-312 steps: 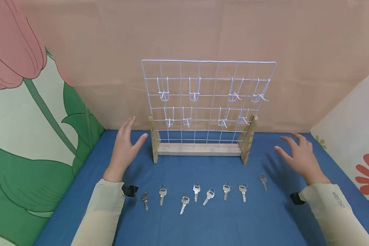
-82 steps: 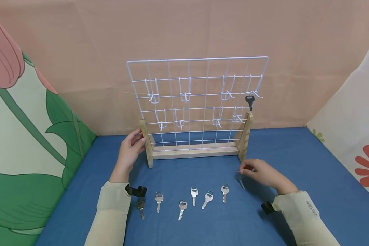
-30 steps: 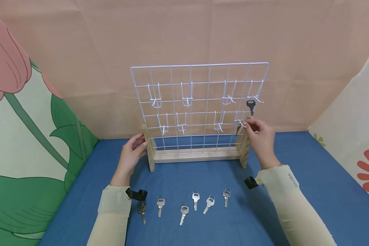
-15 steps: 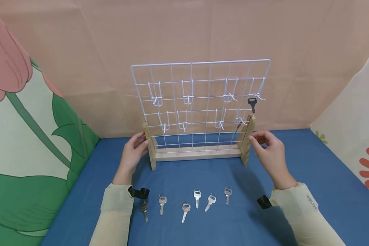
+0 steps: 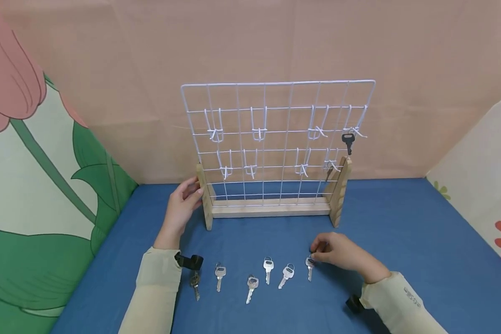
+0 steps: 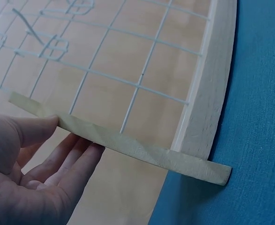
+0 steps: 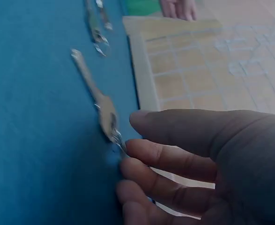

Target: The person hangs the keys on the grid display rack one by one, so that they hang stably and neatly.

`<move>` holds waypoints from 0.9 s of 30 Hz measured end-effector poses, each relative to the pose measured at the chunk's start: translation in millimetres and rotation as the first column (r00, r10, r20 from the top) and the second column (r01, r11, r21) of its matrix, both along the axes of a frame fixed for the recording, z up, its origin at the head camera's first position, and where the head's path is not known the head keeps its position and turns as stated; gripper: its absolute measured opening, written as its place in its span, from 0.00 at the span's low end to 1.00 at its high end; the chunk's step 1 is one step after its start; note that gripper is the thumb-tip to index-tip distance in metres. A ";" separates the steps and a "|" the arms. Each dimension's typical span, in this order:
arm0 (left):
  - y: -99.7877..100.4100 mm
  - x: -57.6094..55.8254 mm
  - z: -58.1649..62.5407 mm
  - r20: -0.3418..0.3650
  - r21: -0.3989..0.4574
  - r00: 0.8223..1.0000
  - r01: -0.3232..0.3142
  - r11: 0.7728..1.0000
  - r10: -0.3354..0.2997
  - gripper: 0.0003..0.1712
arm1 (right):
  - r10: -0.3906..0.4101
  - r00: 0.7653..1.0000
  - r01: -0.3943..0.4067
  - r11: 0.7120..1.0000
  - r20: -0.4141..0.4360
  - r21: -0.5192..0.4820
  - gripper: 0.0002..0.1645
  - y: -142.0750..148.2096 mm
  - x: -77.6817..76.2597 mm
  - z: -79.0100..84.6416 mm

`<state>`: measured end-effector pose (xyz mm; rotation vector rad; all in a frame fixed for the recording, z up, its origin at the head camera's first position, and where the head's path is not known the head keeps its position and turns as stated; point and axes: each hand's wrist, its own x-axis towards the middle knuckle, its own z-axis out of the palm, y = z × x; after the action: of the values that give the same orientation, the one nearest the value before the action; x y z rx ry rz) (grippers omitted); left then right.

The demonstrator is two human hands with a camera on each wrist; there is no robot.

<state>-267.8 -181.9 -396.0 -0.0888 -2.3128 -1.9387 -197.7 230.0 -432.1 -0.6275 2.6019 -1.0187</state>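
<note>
My left hand grips the wooden left side post of a white wire rack, thumb on one side and fingers behind. On the blue cloth, my right hand is at the ring end of a silver key. In the right wrist view its fingertips touch the key's ring, while the thumb stands a little apart. A black-headed key hangs from the upper right hook. Below it, a darker key hangs from the lower right hook, partly behind the wires.
Several other keys lie in a loose row on the cloth, including a silver key and a dark key near my left sleeve. White hooks stick out from the rack. A tan backdrop stands behind.
My right hand has brought a key from the table to the lower right hook and let it go. It has since come down and left to another key. My left hand stays on the post.
</note>
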 end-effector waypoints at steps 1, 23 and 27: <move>0.4 0.0 0.1 -0.001 -0.003 1.000 0.000 1.000 0.000 0.30 | -0.001 1.000 0.001 1.000 0.010 0.002 0.05 -2.0 0.8 -1.5; 6.3 -3.8 -1.8 0.011 -0.033 1.000 -0.019 0.999 0.020 0.30 | -0.019 1.000 0.019 0.999 0.015 -0.034 0.06 3.5 0.9 8.2; 2.0 -2.2 -0.7 0.004 -0.053 1.000 -0.004 0.999 0.005 0.30 | -0.060 0.998 0.059 0.997 -0.013 -0.050 0.00 7.1 3.2 15.9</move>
<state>-270.0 -180.0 -396.6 -0.0847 -2.3648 -1.8777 -194.4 237.1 -416.2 -0.5744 2.6297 -1.1039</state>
